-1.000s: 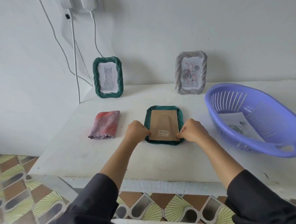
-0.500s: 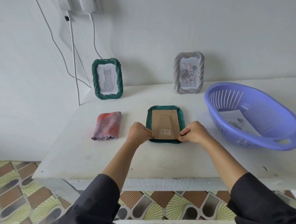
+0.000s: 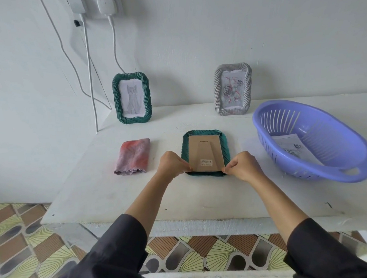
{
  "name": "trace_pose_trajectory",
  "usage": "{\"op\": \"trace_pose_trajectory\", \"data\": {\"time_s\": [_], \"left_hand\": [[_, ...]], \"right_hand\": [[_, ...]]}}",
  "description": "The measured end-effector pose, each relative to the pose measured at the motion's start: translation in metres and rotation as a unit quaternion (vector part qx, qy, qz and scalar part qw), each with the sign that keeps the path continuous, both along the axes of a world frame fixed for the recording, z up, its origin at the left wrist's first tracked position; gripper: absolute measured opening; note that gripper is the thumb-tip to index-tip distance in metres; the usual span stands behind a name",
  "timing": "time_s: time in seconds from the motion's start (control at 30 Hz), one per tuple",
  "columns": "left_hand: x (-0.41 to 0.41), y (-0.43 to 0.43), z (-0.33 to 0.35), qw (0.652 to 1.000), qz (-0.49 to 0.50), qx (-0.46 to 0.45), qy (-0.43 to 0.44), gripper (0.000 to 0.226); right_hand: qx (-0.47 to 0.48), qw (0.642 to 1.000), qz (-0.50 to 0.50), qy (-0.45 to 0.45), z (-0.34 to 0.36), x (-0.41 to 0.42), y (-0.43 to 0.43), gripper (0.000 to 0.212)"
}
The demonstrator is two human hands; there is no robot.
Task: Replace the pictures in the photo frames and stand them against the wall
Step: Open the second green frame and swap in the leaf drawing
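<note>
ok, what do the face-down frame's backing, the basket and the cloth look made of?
Backing: matte brown, likely cardboard or fibreboard; cut stand flap, barcode sticker. Basket: purple moulded plastic, slight sheen, slotted walls. Cloth: soft fuzzy fabric, perhaps microfibre; wavy cut edge.

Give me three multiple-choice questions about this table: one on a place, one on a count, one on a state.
1. Where does the folded cloth lie? A) on the floor B) left of the face-down frame C) on a chair
2. How many frames stand against the wall? A) one B) two C) three
3. What are the left hand and right hand doing? A) pinching the face-down frame's near corners B) lying flat C) waving
Answers: 1 B, it lies on the table beside that frame; 2 B, the green frame and the grey frame; 3 A, each pinches a corner.
</note>
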State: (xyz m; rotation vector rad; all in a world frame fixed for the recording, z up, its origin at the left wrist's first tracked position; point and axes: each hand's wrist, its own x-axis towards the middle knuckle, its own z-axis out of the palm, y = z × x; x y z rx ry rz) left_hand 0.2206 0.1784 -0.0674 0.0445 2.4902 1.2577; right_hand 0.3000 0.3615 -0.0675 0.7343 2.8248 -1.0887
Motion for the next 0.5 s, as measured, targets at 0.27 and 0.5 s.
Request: {"op": "trace_pose_trajectory", "data": {"time_s": [0.27,0.5], "left_hand": [[-0.0002,-0.0042,0.0033,0.996,-0.062,-0.042,0.042,0.026],[0.0001,-0.0062,0.0053,0.977,-0.127,-0.109,0.136,0.034]], "right_hand": [[0.063,0.997,0.045,0.0,0.0034,0.0037,0.0009,0.017],[0.185,0.976,0.089,0.067,0.0018,0.0058,-0.0035,0.017]]}}
